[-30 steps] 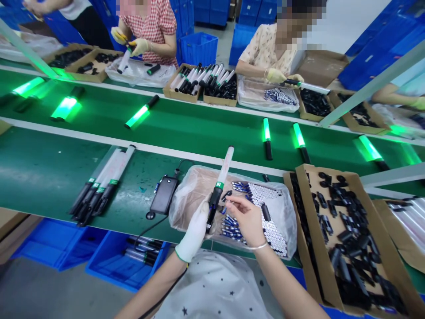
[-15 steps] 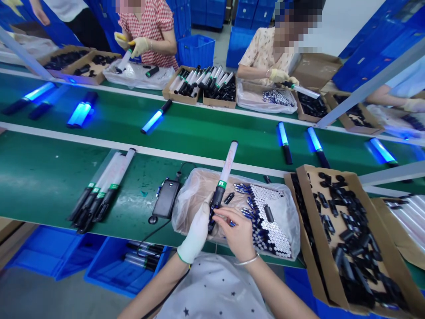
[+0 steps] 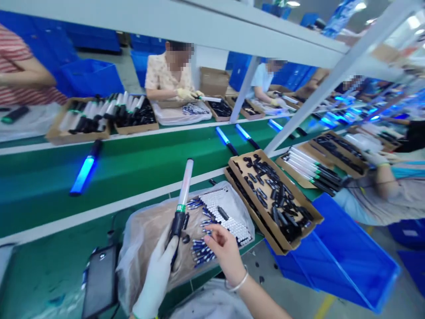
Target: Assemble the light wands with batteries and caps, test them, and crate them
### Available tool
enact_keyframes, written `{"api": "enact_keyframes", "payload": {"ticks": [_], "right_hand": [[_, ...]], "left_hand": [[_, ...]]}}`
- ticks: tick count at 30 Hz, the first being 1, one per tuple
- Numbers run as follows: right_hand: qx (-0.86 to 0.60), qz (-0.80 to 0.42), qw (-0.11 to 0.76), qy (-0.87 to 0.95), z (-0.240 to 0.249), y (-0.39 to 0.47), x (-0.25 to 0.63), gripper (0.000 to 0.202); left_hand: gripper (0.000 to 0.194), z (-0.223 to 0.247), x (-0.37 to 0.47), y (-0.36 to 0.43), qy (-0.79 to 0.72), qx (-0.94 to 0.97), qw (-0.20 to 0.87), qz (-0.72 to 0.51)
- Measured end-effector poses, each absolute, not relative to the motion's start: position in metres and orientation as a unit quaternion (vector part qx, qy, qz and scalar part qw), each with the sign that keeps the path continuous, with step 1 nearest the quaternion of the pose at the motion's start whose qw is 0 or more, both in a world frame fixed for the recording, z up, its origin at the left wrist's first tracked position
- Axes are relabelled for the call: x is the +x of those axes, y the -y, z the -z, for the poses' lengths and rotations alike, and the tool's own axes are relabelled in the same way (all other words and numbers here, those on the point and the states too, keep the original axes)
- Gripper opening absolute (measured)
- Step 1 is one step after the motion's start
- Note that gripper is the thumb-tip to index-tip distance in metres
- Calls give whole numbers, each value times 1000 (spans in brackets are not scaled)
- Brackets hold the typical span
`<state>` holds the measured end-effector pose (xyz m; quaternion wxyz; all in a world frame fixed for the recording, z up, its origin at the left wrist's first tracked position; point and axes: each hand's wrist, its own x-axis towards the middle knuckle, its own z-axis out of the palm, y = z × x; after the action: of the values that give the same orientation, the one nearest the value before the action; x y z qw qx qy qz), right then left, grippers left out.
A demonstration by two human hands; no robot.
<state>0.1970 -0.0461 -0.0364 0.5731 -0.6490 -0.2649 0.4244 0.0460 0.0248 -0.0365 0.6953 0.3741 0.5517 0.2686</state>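
My gloved left hand [image 3: 159, 261] is wrapped round the black handle of a light stick [image 3: 184, 188], a white tube with a green band, held tilted upward and unlit. My bare right hand [image 3: 224, 248] is over the plastic-lined tray [image 3: 142, 235], thumb and forefinger brought close together beside loose blue-and-silver batteries [image 3: 201, 254]. What sits between those fingertips is too small to make out. White-ended batteries stand packed upright in the tray's right part, with a black piece [image 3: 222, 213] lying on them. Small black parts [image 3: 186, 239] lie near the stick.
To the right, a cardboard box [image 3: 277, 199] holds black parts, beside a box of unlit sticks [image 3: 308, 168]. A black device [image 3: 99, 279] with a cable lies left of the tray. Lit blue sticks [image 3: 84, 170] lie on the green belt [image 3: 159, 164]. Co-workers [image 3: 172, 79] sit across it; a post [image 3: 299, 93] slants at right.
The view has swung right and up. My right hand has come away from the stick's handle to the loose batteries; my left hand still grips the stick.
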Motion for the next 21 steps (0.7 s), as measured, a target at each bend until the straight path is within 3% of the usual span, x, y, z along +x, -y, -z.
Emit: {"api": "enact_keyframes", "payload": {"ticks": [6, 10, 17, 21], "right_hand": [[-759, -318, 538, 182, 51, 113, 329, 40], [-789, -277, 506, 212, 63, 105, 435, 43], [-824, -174, 355, 405, 85, -24, 569, 27], [-834, -177, 323, 411, 107, -110, 603, 20]], "left_hand": [[91, 39, 95, -46, -566, 351, 707, -235], [76, 44, 148, -50, -587, 357, 680, -256], [69, 38, 246, -44, -607, 354, 654, -280], [70, 39, 271, -42, -634, 344, 636, -275]]}}
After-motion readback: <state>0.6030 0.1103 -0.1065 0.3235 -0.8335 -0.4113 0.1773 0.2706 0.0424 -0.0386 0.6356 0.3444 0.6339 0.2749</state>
